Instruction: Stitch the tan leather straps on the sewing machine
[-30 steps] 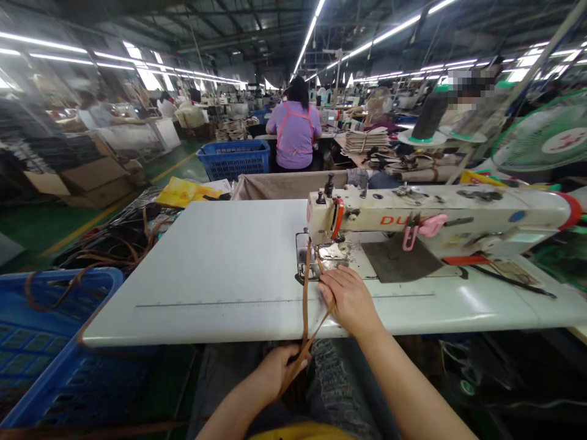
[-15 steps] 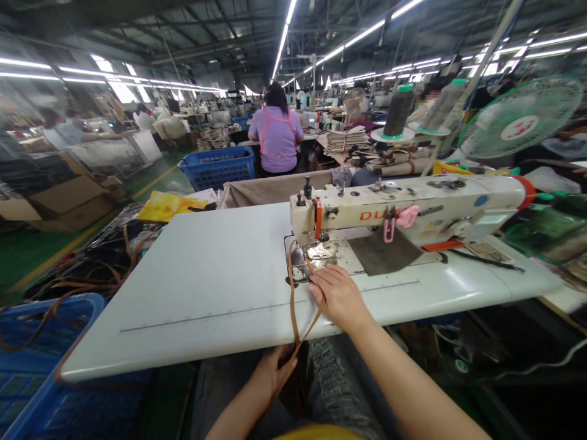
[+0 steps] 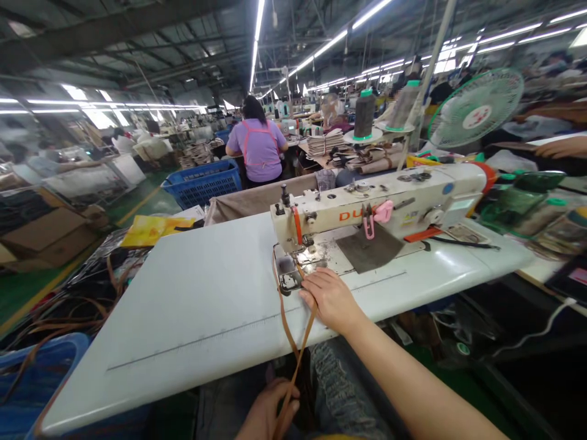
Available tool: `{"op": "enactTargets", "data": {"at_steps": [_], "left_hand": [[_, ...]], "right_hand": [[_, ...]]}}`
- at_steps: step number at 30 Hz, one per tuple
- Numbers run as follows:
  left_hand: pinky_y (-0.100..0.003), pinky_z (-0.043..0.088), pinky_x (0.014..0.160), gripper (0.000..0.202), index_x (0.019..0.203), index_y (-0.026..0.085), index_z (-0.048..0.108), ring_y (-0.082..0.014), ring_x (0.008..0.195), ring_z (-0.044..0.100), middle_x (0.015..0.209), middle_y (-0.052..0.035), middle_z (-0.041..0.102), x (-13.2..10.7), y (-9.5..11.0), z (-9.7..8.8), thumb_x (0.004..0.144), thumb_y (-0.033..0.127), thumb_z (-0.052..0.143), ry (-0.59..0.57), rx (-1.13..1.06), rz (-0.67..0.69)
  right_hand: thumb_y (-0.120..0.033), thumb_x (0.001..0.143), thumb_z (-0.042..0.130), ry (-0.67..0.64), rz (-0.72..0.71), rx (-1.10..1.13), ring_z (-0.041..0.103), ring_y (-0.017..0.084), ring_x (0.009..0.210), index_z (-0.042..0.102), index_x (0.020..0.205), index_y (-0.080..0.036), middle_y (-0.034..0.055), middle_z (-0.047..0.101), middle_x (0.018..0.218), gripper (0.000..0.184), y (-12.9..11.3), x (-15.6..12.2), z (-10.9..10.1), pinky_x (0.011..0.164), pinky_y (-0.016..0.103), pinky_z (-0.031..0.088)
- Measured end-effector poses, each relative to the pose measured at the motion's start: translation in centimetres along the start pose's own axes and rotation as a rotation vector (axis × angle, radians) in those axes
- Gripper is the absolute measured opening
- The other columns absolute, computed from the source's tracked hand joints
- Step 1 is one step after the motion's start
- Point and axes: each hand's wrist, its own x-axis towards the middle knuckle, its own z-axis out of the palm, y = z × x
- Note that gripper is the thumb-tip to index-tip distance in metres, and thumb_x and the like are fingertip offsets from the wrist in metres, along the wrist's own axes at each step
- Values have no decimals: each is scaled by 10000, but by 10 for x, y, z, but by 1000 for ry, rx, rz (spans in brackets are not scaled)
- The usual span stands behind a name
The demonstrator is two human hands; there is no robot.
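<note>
A narrow brown strap (image 3: 285,324) runs from under the presser foot of the white sewing machine (image 3: 398,190), and both its lengths drop over the front edge of the table (image 3: 197,293). My right hand (image 3: 331,299) lies on the table just in front of the needle area, fingers closed over one length of the strap. Below the table edge, above my lap, my left hand (image 3: 273,406) is curled around the strap. Its far fingers are partly hidden. Pink-handled thread snips (image 3: 368,225) hang on the machine's front.
Blue baskets (image 3: 41,379) and loose brown straps stand at the left of the table. Behind the machine are a fabric-lined bin (image 3: 261,194), thread cones (image 3: 364,116) and a green fan (image 3: 477,110). Ahead sits a co-worker in purple (image 3: 259,146).
My left hand has moved down and towards me along the strap. My right hand stays by the needle area. The whole view has shifted as my head turned slightly right.
</note>
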Motion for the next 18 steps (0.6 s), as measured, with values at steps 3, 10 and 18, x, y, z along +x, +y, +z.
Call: {"op": "enactTargets", "data": {"at_steps": [3,10,18], "left_hand": [[-347,519,902,333,1019,198,759,-266,997,699,1014,-98,769,3,43,-16,965,479,589,-51,-157,39],[-355,508,950,587,1117,195,764,-264,1015,711,1010,-98,790,8,100,-40,983,705,507,36,-425,33],[-345,556,906,621,1088,193,768,-273,995,730,1027,-104,795,10,23,-9,865,754,623,-145,-313,-121]], "right_hand": [[-325,1088,547,-3,5,8,724,228,1000,737,1038,-172,93,796,1031,249,0,1,-1,1080,436,506],[-314,1090,543,-10,-6,17,723,229,1008,731,1048,-166,96,795,1030,242,0,0,-3,1087,433,492],[-393,1098,526,-11,16,1,702,219,983,727,1011,-171,87,778,977,312,-2,-3,-4,1083,411,485]]}}
